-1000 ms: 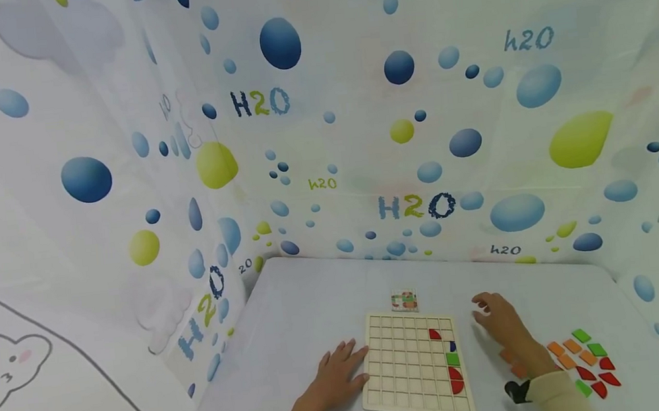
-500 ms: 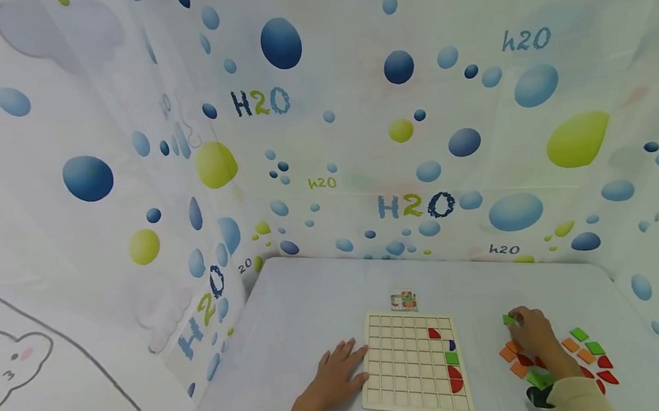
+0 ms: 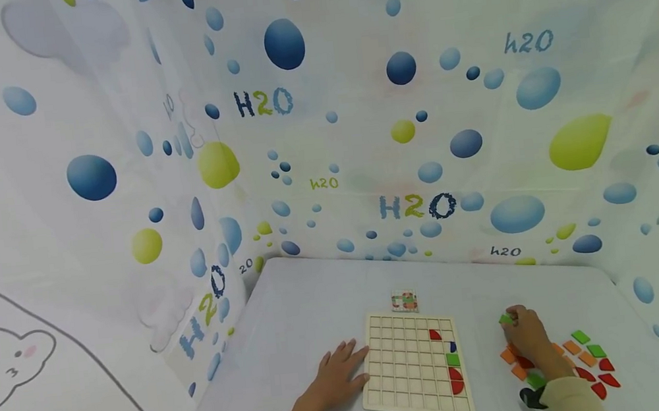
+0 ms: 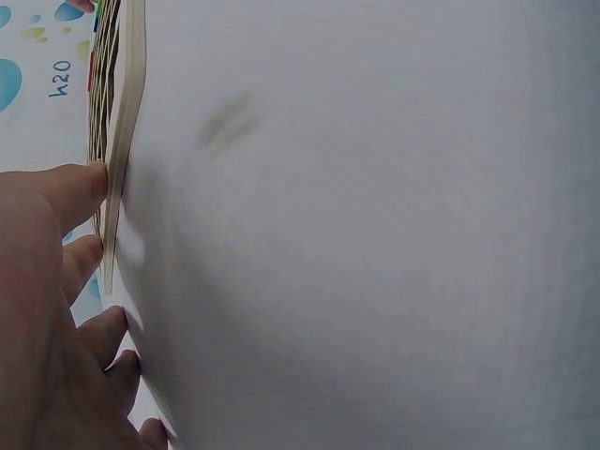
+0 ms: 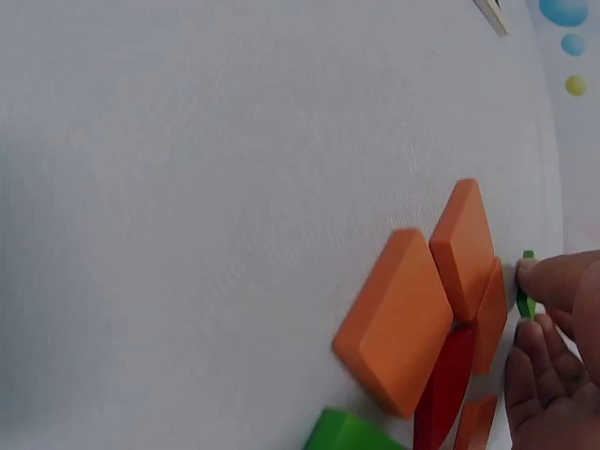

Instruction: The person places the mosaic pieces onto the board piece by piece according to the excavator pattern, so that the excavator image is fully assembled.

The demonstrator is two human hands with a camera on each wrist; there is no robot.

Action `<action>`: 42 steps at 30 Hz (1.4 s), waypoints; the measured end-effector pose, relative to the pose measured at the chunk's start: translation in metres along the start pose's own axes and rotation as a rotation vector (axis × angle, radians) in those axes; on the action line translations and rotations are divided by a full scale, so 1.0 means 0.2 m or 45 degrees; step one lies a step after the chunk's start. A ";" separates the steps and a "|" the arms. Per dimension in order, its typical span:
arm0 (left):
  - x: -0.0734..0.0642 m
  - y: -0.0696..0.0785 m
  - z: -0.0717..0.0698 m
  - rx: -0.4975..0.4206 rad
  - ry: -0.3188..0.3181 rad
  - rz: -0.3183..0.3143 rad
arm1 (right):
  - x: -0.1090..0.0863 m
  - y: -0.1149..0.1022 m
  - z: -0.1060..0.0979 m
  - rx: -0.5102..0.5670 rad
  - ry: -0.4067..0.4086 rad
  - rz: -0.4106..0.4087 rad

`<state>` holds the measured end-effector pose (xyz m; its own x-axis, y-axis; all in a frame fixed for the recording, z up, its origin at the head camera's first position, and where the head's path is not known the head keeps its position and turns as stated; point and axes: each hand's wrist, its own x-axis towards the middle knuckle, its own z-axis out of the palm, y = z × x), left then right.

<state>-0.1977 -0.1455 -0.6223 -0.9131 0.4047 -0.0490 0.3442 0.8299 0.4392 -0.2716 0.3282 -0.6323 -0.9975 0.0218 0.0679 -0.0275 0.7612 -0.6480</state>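
currently, left hand (image 3: 340, 374): fingers spread, on the white tabletop (image 3: 309, 306); thumb and index tip touch the left edge of the pale wooden grid board (image 3: 404, 373).
right hand (image 3: 531, 339): thumb and fingertip pinch a small flat green four-sided tile (image 3: 504, 319).
pinched tile: right of the board, beyond the nearest orange pieces; can't tell if it touches the tabletop.
board right column, far to near: small dark-blue piece (image 3: 453, 346), green square tile (image 3: 453, 360), two red rounded tiles (image 3: 456, 374).
board far right corner: red quarter-round tile (image 3: 435, 335) near it, one column in.
loose tiles: orange slanted tiles (image 3: 587, 358), red rounded-edge pieces (image 3: 608, 379), green slanted tiles (image 3: 596, 350), toward the tabletop's right edge; some lie under the right hand.
card: small patterned square card (image 3: 404, 301), just past the board's far edge.
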 end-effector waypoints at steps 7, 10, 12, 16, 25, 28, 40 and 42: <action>0.00 0.01 -0.01 0.001 -0.002 -0.001 | 0.02 -0.06 0.05 -0.046 0.034 0.016; 0.00 0.02 -0.02 0.007 -0.006 0.004 | 0.02 -0.08 0.08 -0.068 0.021 0.027; 0.00 0.04 -0.02 0.008 -0.009 0.009 | 0.03 -0.11 0.09 -0.084 -0.002 0.052; 0.00 0.04 -0.02 0.004 -0.005 0.012 | 0.03 -0.17 0.13 -0.109 -0.048 0.071; 0.01 0.02 0.00 0.008 0.012 0.004 | 0.01 -0.29 0.24 -0.148 -0.095 0.010; 0.01 0.01 0.00 -0.004 -0.001 -0.007 | 0.00 -0.34 0.26 -0.189 -0.089 -0.024; 0.00 0.00 0.00 -0.012 -0.025 -0.033 | -0.12 -0.57 0.34 -0.238 -0.204 -0.274; 0.00 0.00 0.00 -0.017 -0.029 -0.037 | -0.14 -0.59 0.35 -0.261 -0.217 -0.313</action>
<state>-0.1982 -0.1444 -0.6226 -0.9174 0.3894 -0.0821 0.3147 0.8361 0.4493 -0.2457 0.1921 -0.6111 -0.9598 -0.2732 0.0641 -0.2712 0.8448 -0.4612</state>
